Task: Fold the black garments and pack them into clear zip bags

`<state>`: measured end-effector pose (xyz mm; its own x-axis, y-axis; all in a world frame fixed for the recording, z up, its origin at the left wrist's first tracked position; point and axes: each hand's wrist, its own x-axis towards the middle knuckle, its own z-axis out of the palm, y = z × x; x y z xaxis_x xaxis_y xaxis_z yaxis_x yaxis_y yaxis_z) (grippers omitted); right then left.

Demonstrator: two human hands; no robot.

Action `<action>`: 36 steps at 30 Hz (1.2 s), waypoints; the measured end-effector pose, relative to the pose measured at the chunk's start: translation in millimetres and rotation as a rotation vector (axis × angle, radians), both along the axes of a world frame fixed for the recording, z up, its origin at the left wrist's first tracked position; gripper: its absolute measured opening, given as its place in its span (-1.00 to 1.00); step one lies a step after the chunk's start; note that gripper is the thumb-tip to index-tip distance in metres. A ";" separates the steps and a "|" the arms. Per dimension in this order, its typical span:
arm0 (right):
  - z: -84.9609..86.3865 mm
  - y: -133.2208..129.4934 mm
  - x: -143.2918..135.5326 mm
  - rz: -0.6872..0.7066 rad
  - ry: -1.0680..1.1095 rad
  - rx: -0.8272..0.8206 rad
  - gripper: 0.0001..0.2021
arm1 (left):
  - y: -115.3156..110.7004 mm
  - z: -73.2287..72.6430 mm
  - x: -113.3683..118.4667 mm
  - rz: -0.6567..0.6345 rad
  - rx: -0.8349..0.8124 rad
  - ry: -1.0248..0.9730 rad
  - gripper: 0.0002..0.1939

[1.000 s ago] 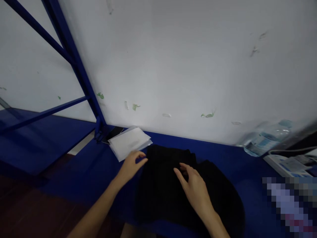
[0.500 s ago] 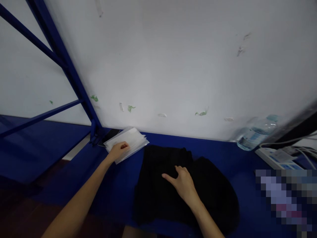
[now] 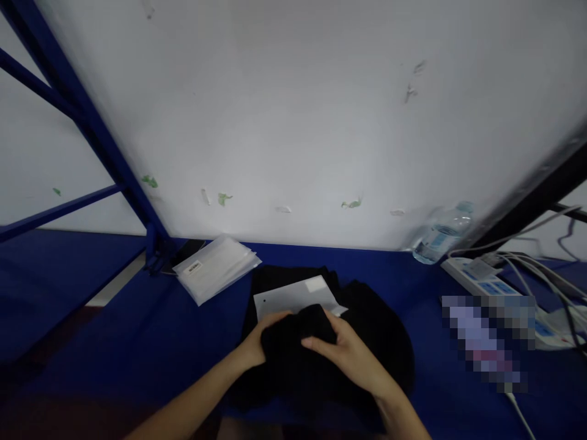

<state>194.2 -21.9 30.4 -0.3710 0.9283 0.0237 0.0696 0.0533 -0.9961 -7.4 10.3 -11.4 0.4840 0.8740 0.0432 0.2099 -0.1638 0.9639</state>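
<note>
My left hand (image 3: 254, 343) and my right hand (image 3: 355, 354) both grip a folded piece of black cloth (image 3: 296, 333), one at each side. The right thumb presses on top, and most of the left fingers are hidden behind the cloth. Just beyond the fingers lies a flat, pale plastic bag (image 3: 287, 296) with a small dark hole and a whitish label. It rests on a larger heap of black cloth (image 3: 380, 324), its near edge covered. Whether the cloth is a garment I cannot tell. Left of it is a stack of frosted plastic bags (image 3: 217, 269), the top one bearing a barcode sticker.
A blue tabletop (image 3: 151, 330) meets a white wall (image 3: 284, 122). Blue frame bars (image 3: 110, 153) rise at left, beside a dark flat object (image 3: 188, 252). At right are a water bottle (image 3: 438, 238), a power strip (image 3: 486, 284) with cables, and a blurred-out device (image 3: 479, 342).
My left hand has left the bag stack and moved right onto the black cloth. A pale bag now lies on the cloth, and my right hand has closed on the fabric. The view has shifted right.
</note>
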 end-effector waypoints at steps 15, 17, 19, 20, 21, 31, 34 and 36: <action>-31.7 0.7 -29.8 -0.233 -0.686 0.177 -0.68 | -14.2 6.6 15.5 0.279 0.533 0.182 -0.85; -32.6 0.9 -36.9 -0.242 -0.843 0.200 -0.69 | -18.6 6.6 18.7 0.205 0.617 0.257 -0.83; -33.1 4.0 -37.4 -0.262 -0.852 0.181 -0.74 | -19.7 4.8 20.5 0.164 0.625 0.315 -0.83; -33.3 6.2 -35.0 -0.284 -0.790 0.154 -0.78 | -19.3 3.4 20.6 0.152 0.614 0.343 -0.84; -33.5 8.6 -31.0 -0.308 -0.691 0.122 -0.82 | -18.6 2.0 20.0 0.147 0.598 0.371 -0.86; -33.7 -16.9 -4.0 -0.482 0.220 -0.348 -0.53 | -12.3 -4.4 6.4 0.180 0.433 0.549 -0.87; -37.7 -29.6 -10.7 -0.490 0.032 -0.297 -0.32 | -12.6 -5.2 7.9 0.195 0.430 0.507 -0.87; -41.0 -30.7 -16.5 -0.395 -0.002 -0.327 -0.24 | -13.6 -4.1 8.2 0.181 0.441 0.465 -0.86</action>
